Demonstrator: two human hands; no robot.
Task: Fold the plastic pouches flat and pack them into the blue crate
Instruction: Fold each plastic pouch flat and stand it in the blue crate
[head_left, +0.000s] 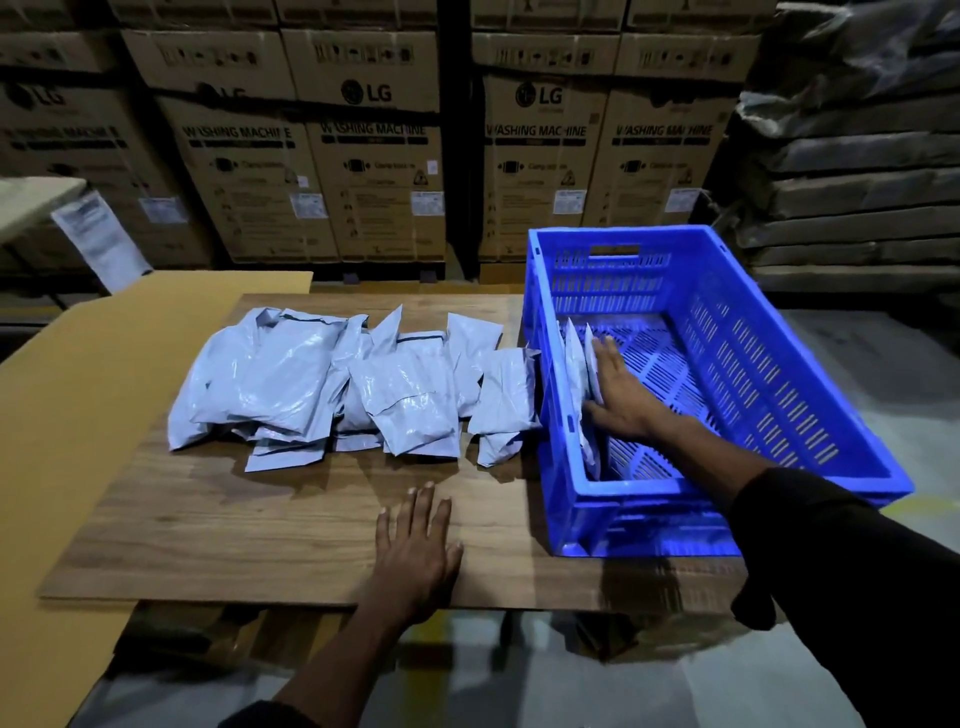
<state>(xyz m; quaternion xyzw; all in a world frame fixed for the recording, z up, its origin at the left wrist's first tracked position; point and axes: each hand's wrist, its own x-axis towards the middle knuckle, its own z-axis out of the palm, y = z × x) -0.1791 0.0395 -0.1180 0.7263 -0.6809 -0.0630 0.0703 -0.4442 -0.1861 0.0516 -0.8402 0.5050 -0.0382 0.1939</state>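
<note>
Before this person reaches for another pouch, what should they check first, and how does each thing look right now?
1. Packed pouches stand on edge against the crate's left wall: ok, the right hand presses flat against them.
2. Will they stay up once the hand lets go: cannot tell.
3. Room left in the blue crate: ok, most of its floor is bare.
4. Left hand free to pick: ok, it rests open on the wooden board.
5. Pouches left to pack: ok, a pile lies on the board.
6. Pile pouches already folded flat: cannot tell.

Pouches (332, 384) left — crate (727, 514) right
</note>
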